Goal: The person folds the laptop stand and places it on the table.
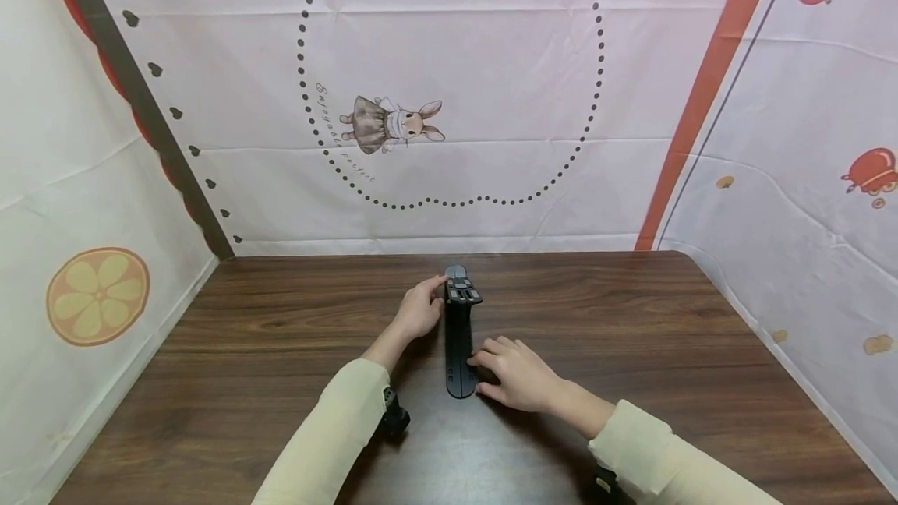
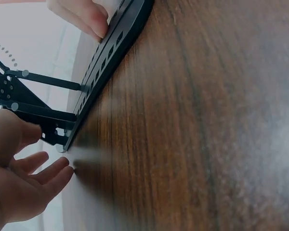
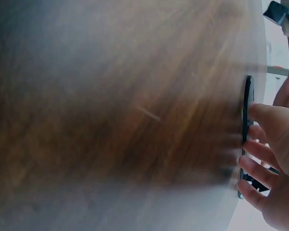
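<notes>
A black folding stand (image 1: 459, 341) lies lengthwise on the wooden table, its long flat base down. A raised bracket (image 1: 464, 291) tops its far half. My left hand (image 1: 420, 307) is at the left of the bracket, a fingertip touching the far part. In the left wrist view, that left hand (image 2: 24, 168) has its thumb by the bracket and its other fingers loosely bent near the base's end. My right hand (image 1: 515, 375) rests on the table with fingertips at the base's near right edge. The right wrist view shows the right hand (image 3: 274, 149) with fingers spread along the base.
The wooden table (image 1: 596, 310) surrounds the stand. Printed white cloth (image 1: 491, 100) hangs at the back and both sides. A small black camera (image 1: 394, 415) is strapped to the left wrist.
</notes>
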Demonstrator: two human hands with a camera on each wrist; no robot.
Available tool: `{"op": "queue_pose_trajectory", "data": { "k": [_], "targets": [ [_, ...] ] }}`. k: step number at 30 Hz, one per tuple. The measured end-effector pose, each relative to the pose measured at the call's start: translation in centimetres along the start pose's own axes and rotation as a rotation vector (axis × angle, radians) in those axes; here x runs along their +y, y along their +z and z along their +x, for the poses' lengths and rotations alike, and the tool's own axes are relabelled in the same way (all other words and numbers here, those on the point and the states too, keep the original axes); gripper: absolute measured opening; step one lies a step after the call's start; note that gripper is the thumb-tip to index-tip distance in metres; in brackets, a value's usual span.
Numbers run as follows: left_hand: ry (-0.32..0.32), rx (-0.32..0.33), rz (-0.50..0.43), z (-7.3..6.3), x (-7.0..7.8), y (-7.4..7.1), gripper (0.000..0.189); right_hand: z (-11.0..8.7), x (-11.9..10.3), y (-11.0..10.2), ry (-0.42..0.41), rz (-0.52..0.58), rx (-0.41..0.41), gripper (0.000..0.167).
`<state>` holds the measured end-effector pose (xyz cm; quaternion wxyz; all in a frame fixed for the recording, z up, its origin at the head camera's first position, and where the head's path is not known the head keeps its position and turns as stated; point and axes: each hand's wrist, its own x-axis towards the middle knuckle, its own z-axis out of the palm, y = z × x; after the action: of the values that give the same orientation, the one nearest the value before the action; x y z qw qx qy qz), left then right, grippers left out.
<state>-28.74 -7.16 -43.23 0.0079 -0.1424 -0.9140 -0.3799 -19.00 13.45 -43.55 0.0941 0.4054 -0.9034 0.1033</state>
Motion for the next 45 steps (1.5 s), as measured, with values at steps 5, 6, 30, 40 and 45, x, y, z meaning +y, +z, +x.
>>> {"op": "queue_pose_trajectory", "data": {
  "k": [5,6,30,40,45],
  "targets": [
    [-0.028,0.010,0.009,-0.7,0.0,-0.5,0.046,0.0,0.5,-0.4,0.008,0.099,-0.056,0.031],
    [-0.027,0.021,0.008,-0.9,0.0,-0.6,0.044,0.0,0.6,-0.4,0.005,0.122,-0.056,0.030],
    [-0.009,0.235,-0.202,-3.4,1.6,0.1,0.017,3.7,3.7,0.5,0.372,0.508,0.341,0.024],
    [-0.054,0.302,-0.271,-2.9,1.1,1.5,0.014,5.0,4.0,1.1,0.515,0.608,0.313,0.023],
    [-0.078,0.310,-0.266,-2.5,0.7,1.9,0.012,5.5,4.0,1.3,0.511,0.611,0.313,0.017]
  ]
}}
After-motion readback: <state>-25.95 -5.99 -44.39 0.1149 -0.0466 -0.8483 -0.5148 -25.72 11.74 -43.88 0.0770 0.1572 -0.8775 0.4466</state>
